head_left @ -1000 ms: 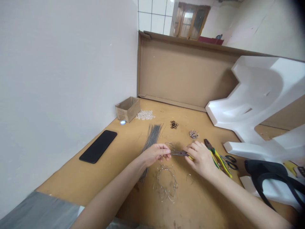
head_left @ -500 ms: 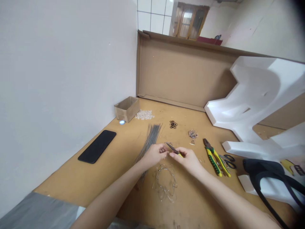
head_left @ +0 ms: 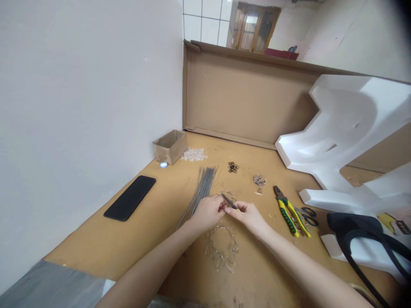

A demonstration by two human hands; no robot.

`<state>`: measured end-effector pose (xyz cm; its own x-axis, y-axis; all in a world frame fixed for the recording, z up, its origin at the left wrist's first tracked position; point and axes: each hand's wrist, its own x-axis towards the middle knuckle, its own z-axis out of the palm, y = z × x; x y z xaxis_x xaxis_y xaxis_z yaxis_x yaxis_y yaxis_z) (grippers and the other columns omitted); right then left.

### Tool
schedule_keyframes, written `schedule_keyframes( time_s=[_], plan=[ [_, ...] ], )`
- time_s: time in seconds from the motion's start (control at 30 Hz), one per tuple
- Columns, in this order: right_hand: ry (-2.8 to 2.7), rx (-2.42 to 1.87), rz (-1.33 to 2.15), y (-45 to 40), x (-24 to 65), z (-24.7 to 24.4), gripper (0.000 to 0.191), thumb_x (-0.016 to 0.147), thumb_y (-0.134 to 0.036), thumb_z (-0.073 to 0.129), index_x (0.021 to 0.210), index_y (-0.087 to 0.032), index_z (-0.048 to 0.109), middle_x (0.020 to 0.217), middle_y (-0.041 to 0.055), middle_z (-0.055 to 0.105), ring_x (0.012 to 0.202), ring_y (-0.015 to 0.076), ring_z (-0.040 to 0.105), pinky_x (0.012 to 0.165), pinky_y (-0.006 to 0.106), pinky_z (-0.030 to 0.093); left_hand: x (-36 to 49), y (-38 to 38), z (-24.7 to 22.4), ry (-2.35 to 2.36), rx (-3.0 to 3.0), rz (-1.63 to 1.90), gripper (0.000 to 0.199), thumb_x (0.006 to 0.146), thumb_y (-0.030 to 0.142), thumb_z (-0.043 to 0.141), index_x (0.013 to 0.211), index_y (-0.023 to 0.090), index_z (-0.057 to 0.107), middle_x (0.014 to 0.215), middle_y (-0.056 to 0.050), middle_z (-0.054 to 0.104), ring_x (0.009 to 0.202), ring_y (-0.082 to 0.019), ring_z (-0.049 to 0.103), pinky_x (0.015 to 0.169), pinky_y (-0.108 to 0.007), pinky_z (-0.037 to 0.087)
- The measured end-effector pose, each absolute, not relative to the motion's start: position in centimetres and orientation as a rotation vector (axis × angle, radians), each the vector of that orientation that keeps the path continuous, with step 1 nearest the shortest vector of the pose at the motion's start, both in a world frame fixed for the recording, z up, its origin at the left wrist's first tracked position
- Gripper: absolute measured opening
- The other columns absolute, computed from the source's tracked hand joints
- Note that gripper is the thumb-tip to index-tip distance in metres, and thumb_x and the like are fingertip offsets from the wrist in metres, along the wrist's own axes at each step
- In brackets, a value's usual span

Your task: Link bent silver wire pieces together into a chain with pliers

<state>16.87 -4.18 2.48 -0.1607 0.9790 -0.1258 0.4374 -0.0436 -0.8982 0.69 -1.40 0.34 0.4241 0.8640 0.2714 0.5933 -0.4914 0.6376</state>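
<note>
My right hand [head_left: 248, 216] is closed around small pointed pliers [head_left: 229, 200] with a dark jaw and a bit of yellow handle showing. The jaw points up and to the left. Close beside it, my left hand [head_left: 208, 211] is pinched shut, and whatever its fingertips hold is too small or hidden to make out. Under and behind that hand lies a bundle of thin grey wires [head_left: 207, 182]. Nearer me, a ring of looped wire [head_left: 223, 248] rests on the table. Some more wire loops [head_left: 227, 194] lie just beyond the pliers' tip.
Larger green-yellow pliers [head_left: 289, 211] and scissors [head_left: 308, 216] lie on the right. Farther back are clear beads [head_left: 194, 154], black rings [head_left: 233, 167] and a pile of metal pieces [head_left: 259, 180]. A cardboard box [head_left: 170, 147], a phone [head_left: 130, 198] and white foam [head_left: 346, 124] flank the workspace.
My left hand has turned so more of its back shows. The pliers and my right hand have shifted slightly left and down.
</note>
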Motion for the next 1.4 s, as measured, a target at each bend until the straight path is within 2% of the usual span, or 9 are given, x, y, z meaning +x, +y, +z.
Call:
schedule_keyframes(
  time_s=[0.2, 0.3, 0.4, 0.5, 0.6, 0.8, 0.9, 1.17, 1.4],
  plan=[
    [-1.639, -1.505, 1.177, -4.1, 16.5, 2.0, 0.028, 0.070, -0.042, 0.058, 0.071, -0.014, 0.064, 0.060, -0.0018, 0.055, 0.058, 0.0117, 0.047, 0.057, 0.023, 0.035, 0.9, -1.5, 0.4, 1.227, 2.202, 0.861, 0.011, 0.075, 0.016, 0.049, 0.076, 0.017, 0.059, 0.077, -0.003, 0.063, 0.071, -0.016, 0.057, 0.063, -0.024, 0.039],
    [-1.616, -1.478, 1.179, -3.9, 17.1, 2.2, 0.029, 0.071, -0.043, 0.057, 0.070, -0.015, 0.062, 0.061, -0.0022, 0.055, 0.058, 0.0114, 0.046, 0.057, 0.023, 0.035, 0.6, -1.1, 0.5, 1.052, 1.821, 0.857, 0.009, 0.075, 0.022, 0.052, 0.074, 0.015, 0.059, 0.070, -0.002, 0.061, 0.065, -0.013, 0.056, 0.060, -0.023, 0.041],
    [-1.634, -1.445, 1.153, -3.8, 17.9, 2.3, 0.030, 0.073, -0.045, 0.057, 0.068, -0.015, 0.061, 0.061, -0.0028, 0.055, 0.059, 0.0116, 0.048, 0.060, 0.023, 0.036, 0.2, -0.7, 0.8, 0.803, 1.350, 0.689, 0.018, 0.070, 0.030, 0.062, 0.074, 0.013, 0.057, 0.064, -0.001, 0.059, 0.055, -0.011, 0.054, 0.049, -0.021, 0.039],
    [-1.776, -1.433, 1.082, -4.1, 18.4, 2.1, 0.029, 0.076, -0.043, 0.055, 0.067, -0.016, 0.060, 0.060, -0.0029, 0.054, 0.060, 0.0116, 0.049, 0.060, 0.023, 0.037, -0.1, -0.7, 1.0, 0.671, 1.095, 0.594, 0.024, 0.066, 0.032, 0.068, 0.074, 0.011, 0.057, 0.064, -0.001, 0.060, 0.053, -0.008, 0.053, 0.047, -0.019, 0.038],
    [-1.976, -1.408, 0.823, -4.6, 19.0, 2.0, 0.027, 0.081, -0.040, 0.051, 0.072, -0.017, 0.061, 0.064, -0.0005, 0.057, 0.061, 0.0124, 0.050, 0.058, 0.023, 0.038, -0.1, -0.8, 0.9, 0.628, 1.016, 0.574, 0.026, 0.065, 0.031, 0.070, 0.075, 0.010, 0.058, 0.064, -0.001, 0.061, 0.054, -0.008, 0.055, 0.049, -0.018, 0.039],
    [-2.358, -1.237, -0.354, -5.6, 22.4, 3.2, 0.017, 0.084, -0.027, 0.051, 0.088, -0.016, 0.063, 0.078, 0.0076, 0.061, 0.076, 0.0191, 0.050, 0.067, 0.031, 0.034, -0.1, -0.5, 0.5, 0.619, 0.830, 0.638, 0.020, 0.068, 0.025, 0.070, 0.074, 0.011, 0.057, 0.065, -0.001, 0.060, 0.053, -0.005, 0.054, 0.041, -0.012, 0.031],
    [-2.431, -1.141, -0.673, -6.0, 23.2, 3.7, 0.016, 0.083, -0.024, 0.053, 0.094, -0.017, 0.062, 0.082, 0.0072, 0.062, 0.078, 0.0194, 0.048, 0.068, 0.033, 0.032, 0.1, -0.4, 0.2, 0.545, 0.640, 0.629, 0.016, 0.069, 0.019, 0.069, 0.074, 0.010, 0.057, 0.066, 0.000, 0.059, 0.050, -0.003, 0.052, 0.038, -0.011, 0.027],
    [-2.375, -1.043, -0.881, -5.8, 22.1, 3.9, 0.018, 0.082, -0.016, 0.055, 0.098, -0.018, 0.061, 0.082, 0.0043, 0.064, 0.075, 0.0171, 0.048, 0.067, 0.033, 0.029, 0.7, -0.5, -0.4, 0.504, 0.469, 0.599, 0.008, 0.074, 0.014, 0.064, 0.073, 0.010, 0.057, 0.069, 0.000, 0.057, 0.050, -0.001, 0.052, 0.035, -0.008, 0.028],
    [-2.419, -1.009, -0.906, -5.2, 22.3, 3.8, 0.018, 0.083, -0.019, 0.055, 0.099, -0.017, 0.061, 0.076, 0.0037, 0.062, 0.071, 0.0160, 0.046, 0.062, 0.032, 0.026, 0.8, -0.4, -0.3, 0.517, 0.397, 0.592, 0.006, 0.077, 0.011, 0.061, 0.073, 0.009, 0.057, 0.067, 0.000, 0.057, 0.049, -0.001, 0.053, 0.035, -0.007, 0.030]
  ],
)
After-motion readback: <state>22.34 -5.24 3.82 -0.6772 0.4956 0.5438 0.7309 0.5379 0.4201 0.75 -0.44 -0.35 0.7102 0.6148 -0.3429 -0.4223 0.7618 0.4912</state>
